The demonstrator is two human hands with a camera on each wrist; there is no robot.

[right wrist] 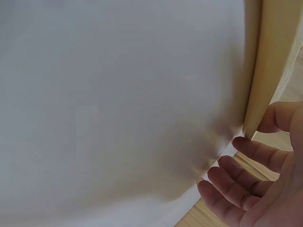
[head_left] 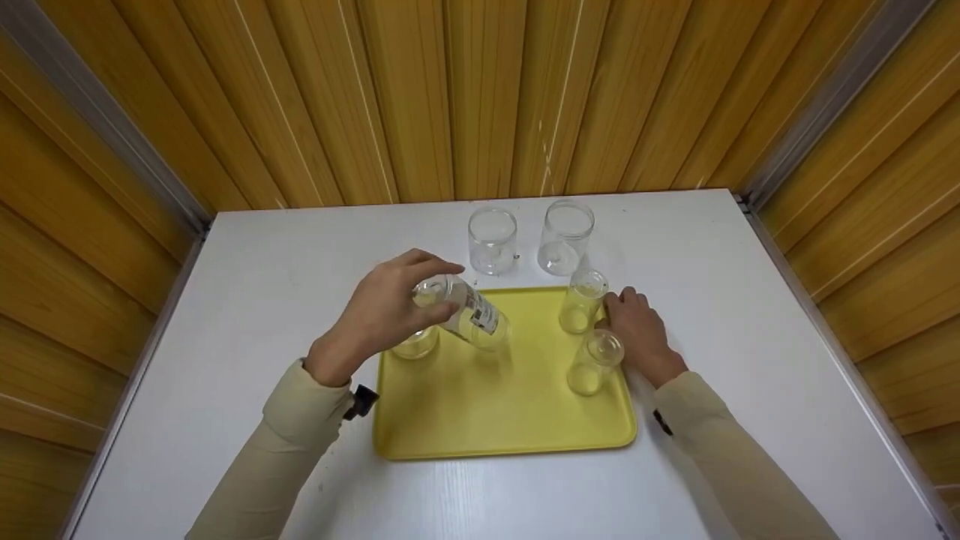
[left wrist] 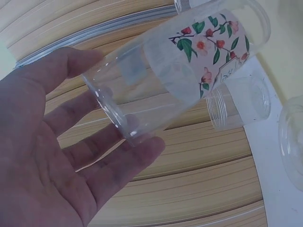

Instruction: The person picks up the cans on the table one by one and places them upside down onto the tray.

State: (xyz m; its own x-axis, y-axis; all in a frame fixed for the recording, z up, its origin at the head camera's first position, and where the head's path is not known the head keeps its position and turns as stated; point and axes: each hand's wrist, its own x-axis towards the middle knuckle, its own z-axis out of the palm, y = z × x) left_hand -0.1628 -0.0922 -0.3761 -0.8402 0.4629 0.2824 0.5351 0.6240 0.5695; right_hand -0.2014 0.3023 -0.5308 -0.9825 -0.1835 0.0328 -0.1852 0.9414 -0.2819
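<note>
In the head view my left hand (head_left: 386, 300) holds a clear cylindrical container (head_left: 486, 321) by one end, tilted above the yellow tray (head_left: 502, 420). The left wrist view shows the hand's (left wrist: 61, 137) thumb and fingers around the end of this container (left wrist: 165, 80), which bears a floral label. At the tray's right edge, my right hand (head_left: 639, 334) has its fingers loosely bent. Thumb and index fingertip of the right hand (right wrist: 265, 175) touch the tray's outer side (right wrist: 267, 61) in the right wrist view, and the other fingertips are at the table.
Two clear containers (head_left: 587, 300) (head_left: 595, 361) stand on the tray's right side. Another (head_left: 416, 343) is at its left, partly behind my left hand. Beyond the tray, two wider clear jars (head_left: 493, 241) (head_left: 565, 238) stand on the white table (head_left: 277, 255), near the wood-patterned wall (head_left: 420, 97).
</note>
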